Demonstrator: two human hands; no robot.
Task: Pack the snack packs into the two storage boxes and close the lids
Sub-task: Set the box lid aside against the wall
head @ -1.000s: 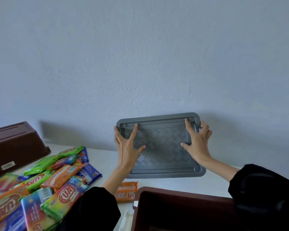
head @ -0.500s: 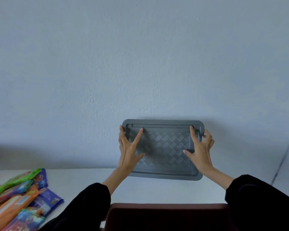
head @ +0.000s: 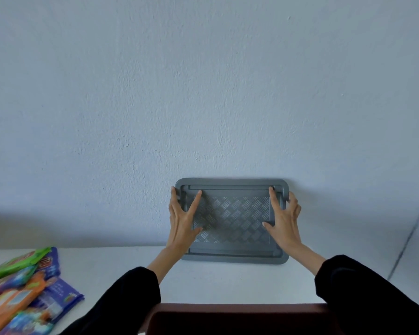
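The left hand [head: 182,221] lies spread with its fingers straight against the left edge of the grey lid [head: 232,213], thumb on the patterned face. The right hand [head: 284,221] has its forefinger straight up the face and its other fingers curled round the right rim. Between them the lid stands on its long lower edge on the white surface [head: 228,281], its back at the wall [head: 203,93]. This looks like parking the lid out of the way. To do it well, seat the lower edge firmly, give it enough lean that it cannot tip forward, and make sure the foot will not skid on the smooth top. Let go with both hands together. Just before the person, the brown storage box [head: 240,317] shows only its far rim. The snack packs [head: 22,291] lie heaped well off to the left, not yet packed.
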